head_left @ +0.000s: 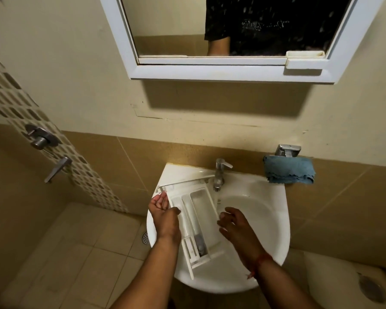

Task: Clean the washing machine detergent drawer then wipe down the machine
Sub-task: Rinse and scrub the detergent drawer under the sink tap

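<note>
Over the white wall-hung sink (265, 219), a white detergent drawer (198, 221) lying lengthwise across the basin's left half, front panel toward the tap (220, 175), rear end near the front rim. Divided into long compartments, open side up; a grey insert showing in the rear section. No brand, label or readable writing anywhere on drawer, sink or tap — only a faint pale print on the dark shirt reflected in the mirror (232, 30), too blurred to read.

Left hand (164, 216) at the drawer's left edge, palm turned up, fingers loosely curled, thumb tip touching the rim; no firm pinch to be made out. Right hand (235, 226) just beside the drawer's right wall, fingers spread and slack, holding nothing; red thread around that wrist.

Blue cloth (289, 170) folded on the ledge right of the tap, under a chrome wall fitting (288, 150). Shower valve (40, 137) on the patterned tile strip at left, floor drain (145, 237) partly hidden behind the sink edge, toilet lid (343, 284) at lower right
</note>
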A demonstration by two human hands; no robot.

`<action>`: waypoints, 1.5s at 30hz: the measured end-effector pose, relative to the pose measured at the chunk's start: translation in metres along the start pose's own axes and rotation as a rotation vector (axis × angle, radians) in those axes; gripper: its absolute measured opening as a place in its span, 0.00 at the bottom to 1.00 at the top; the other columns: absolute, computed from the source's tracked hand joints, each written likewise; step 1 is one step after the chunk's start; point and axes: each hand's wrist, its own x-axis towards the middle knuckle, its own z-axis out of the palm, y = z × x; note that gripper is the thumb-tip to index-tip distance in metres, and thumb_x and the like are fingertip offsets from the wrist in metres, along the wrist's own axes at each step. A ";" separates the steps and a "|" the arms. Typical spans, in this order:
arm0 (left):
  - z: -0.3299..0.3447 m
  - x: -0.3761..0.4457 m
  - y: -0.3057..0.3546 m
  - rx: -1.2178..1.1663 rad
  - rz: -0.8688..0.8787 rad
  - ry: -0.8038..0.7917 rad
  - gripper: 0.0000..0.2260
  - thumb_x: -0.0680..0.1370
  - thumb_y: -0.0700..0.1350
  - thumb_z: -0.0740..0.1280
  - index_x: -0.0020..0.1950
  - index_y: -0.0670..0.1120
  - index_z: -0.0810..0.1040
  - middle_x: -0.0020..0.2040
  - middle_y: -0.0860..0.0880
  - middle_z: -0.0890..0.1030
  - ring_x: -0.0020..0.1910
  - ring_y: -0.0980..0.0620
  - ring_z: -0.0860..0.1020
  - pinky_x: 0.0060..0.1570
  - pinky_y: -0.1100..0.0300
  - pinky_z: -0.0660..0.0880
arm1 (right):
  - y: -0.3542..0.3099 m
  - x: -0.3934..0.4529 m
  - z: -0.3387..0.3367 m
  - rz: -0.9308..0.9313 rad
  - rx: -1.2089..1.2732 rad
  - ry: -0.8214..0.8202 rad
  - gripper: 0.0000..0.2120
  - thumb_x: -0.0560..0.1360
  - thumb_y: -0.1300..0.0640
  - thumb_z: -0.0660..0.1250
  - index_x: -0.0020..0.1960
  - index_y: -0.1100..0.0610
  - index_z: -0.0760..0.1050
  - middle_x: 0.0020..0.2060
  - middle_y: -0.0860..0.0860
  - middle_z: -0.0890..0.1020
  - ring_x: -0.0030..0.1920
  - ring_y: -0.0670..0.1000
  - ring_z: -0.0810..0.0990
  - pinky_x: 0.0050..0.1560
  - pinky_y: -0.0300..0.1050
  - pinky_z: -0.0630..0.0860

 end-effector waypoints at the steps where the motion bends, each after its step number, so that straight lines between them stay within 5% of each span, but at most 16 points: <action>1: -0.003 0.000 -0.001 -0.005 0.001 -0.027 0.30 0.69 0.19 0.55 0.63 0.45 0.65 0.67 0.46 0.74 0.66 0.50 0.74 0.40 0.65 0.75 | -0.007 0.003 0.002 0.022 0.128 0.011 0.14 0.80 0.54 0.64 0.65 0.52 0.71 0.61 0.52 0.78 0.61 0.50 0.78 0.64 0.49 0.74; 4: -0.009 0.001 -0.004 -0.008 -0.009 -0.085 0.33 0.68 0.17 0.55 0.66 0.45 0.65 0.67 0.46 0.74 0.67 0.50 0.73 0.44 0.62 0.75 | -0.030 0.017 0.004 0.064 0.267 0.110 0.08 0.81 0.49 0.61 0.57 0.51 0.73 0.59 0.54 0.78 0.60 0.54 0.78 0.63 0.53 0.75; 9: -0.019 0.010 0.004 0.008 -0.054 -0.176 0.36 0.65 0.16 0.53 0.66 0.47 0.67 0.64 0.48 0.77 0.68 0.49 0.73 0.47 0.60 0.74 | -0.053 0.047 -0.001 0.230 0.423 0.142 0.25 0.78 0.38 0.61 0.61 0.57 0.71 0.55 0.57 0.80 0.57 0.56 0.80 0.56 0.54 0.78; 15: -0.023 0.022 0.024 0.112 -0.098 -0.279 0.37 0.66 0.17 0.55 0.63 0.51 0.71 0.60 0.51 0.79 0.62 0.54 0.76 0.48 0.58 0.76 | -0.067 0.054 0.026 0.206 0.482 0.164 0.10 0.81 0.63 0.60 0.58 0.65 0.75 0.43 0.61 0.80 0.41 0.55 0.80 0.46 0.48 0.79; 19: -0.020 0.034 0.042 0.054 -0.141 -0.387 0.28 0.72 0.21 0.55 0.64 0.46 0.72 0.59 0.47 0.81 0.59 0.50 0.79 0.47 0.58 0.78 | -0.069 0.043 0.031 0.102 0.489 0.213 0.17 0.77 0.71 0.56 0.61 0.63 0.76 0.47 0.61 0.83 0.43 0.54 0.81 0.45 0.46 0.80; 24: -0.022 0.048 0.052 0.048 -0.208 -0.433 0.14 0.80 0.39 0.56 0.62 0.41 0.76 0.57 0.42 0.82 0.56 0.44 0.79 0.53 0.48 0.75 | -0.078 0.017 0.025 0.046 0.484 0.287 0.16 0.77 0.66 0.55 0.58 0.57 0.76 0.44 0.62 0.81 0.40 0.59 0.80 0.45 0.53 0.79; 27: -0.018 0.053 0.050 0.246 -0.248 -0.475 0.17 0.82 0.53 0.61 0.64 0.43 0.76 0.60 0.43 0.81 0.60 0.43 0.79 0.59 0.44 0.76 | -0.075 0.007 0.025 0.042 0.333 0.248 0.12 0.79 0.61 0.55 0.57 0.59 0.75 0.42 0.60 0.80 0.37 0.59 0.80 0.43 0.54 0.78; 34: -0.017 0.055 0.043 0.400 -0.180 -0.493 0.08 0.82 0.42 0.62 0.60 0.44 0.77 0.54 0.44 0.84 0.49 0.47 0.83 0.44 0.53 0.78 | -0.058 0.019 0.015 0.156 0.107 0.214 0.20 0.82 0.47 0.58 0.50 0.63 0.78 0.36 0.61 0.79 0.35 0.58 0.80 0.41 0.51 0.81; 40: -0.024 0.059 0.052 0.329 -0.167 -0.422 0.09 0.83 0.43 0.60 0.60 0.45 0.77 0.52 0.42 0.83 0.48 0.42 0.81 0.49 0.46 0.77 | -0.045 0.088 0.001 0.228 0.344 0.310 0.07 0.80 0.64 0.61 0.55 0.65 0.74 0.41 0.60 0.78 0.40 0.55 0.78 0.48 0.48 0.78; 43: -0.030 0.059 0.054 0.330 -0.166 -0.369 0.08 0.83 0.45 0.60 0.52 0.49 0.79 0.50 0.42 0.82 0.48 0.41 0.80 0.51 0.43 0.75 | -0.036 0.117 0.008 0.313 0.404 0.253 0.05 0.77 0.68 0.63 0.52 0.67 0.76 0.46 0.65 0.80 0.46 0.57 0.79 0.51 0.48 0.80; 45: -0.034 0.057 0.055 0.325 -0.171 -0.343 0.10 0.83 0.46 0.60 0.46 0.51 0.79 0.49 0.42 0.82 0.49 0.42 0.79 0.52 0.42 0.73 | -0.018 0.134 0.012 0.368 0.471 0.240 0.04 0.77 0.69 0.63 0.51 0.67 0.76 0.40 0.60 0.84 0.48 0.57 0.79 0.45 0.46 0.82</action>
